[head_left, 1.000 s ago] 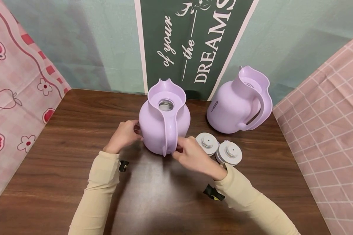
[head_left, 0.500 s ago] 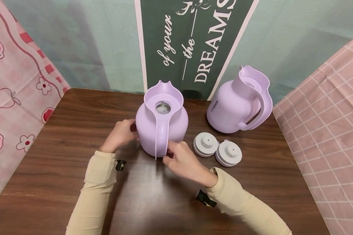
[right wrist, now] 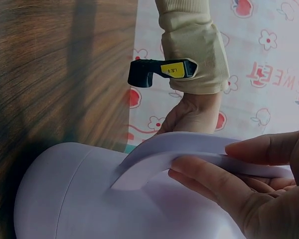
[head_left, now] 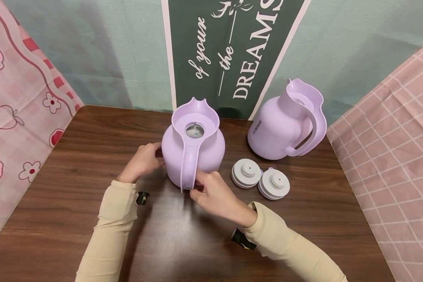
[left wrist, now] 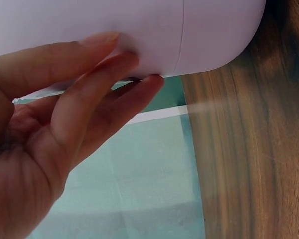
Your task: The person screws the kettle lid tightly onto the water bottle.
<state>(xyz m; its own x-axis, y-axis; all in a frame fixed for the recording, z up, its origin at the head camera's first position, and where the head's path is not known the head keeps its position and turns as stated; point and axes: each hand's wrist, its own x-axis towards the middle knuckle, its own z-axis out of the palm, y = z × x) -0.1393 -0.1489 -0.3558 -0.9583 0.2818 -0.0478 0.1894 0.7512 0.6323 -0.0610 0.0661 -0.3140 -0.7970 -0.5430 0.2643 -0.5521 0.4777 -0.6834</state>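
A lilac thermos jug stands upright in the middle of the wooden table, its spout toward the back wall. It has no lid on, and its round mirrored mouth shows. My right hand holds the lower part of the jug's handle; the right wrist view has thumb and fingers pinching it from both sides. On the jug's left side, my left hand rests its fingertips against the body. Those fingers lie fairly straight along the lilac wall in the left wrist view.
A second lilac thermos jug stands at the back right, handle pointing right. Two white round stoppers lie side by side in front of it. Behind the table hangs a green cloth with a dark lettered panel; pink cloths flank both sides.
The held jug has shifted slightly left and turned, its handle's lower end swinging to the left. Both hands have moved left with it. The other jug and the stoppers stay put.
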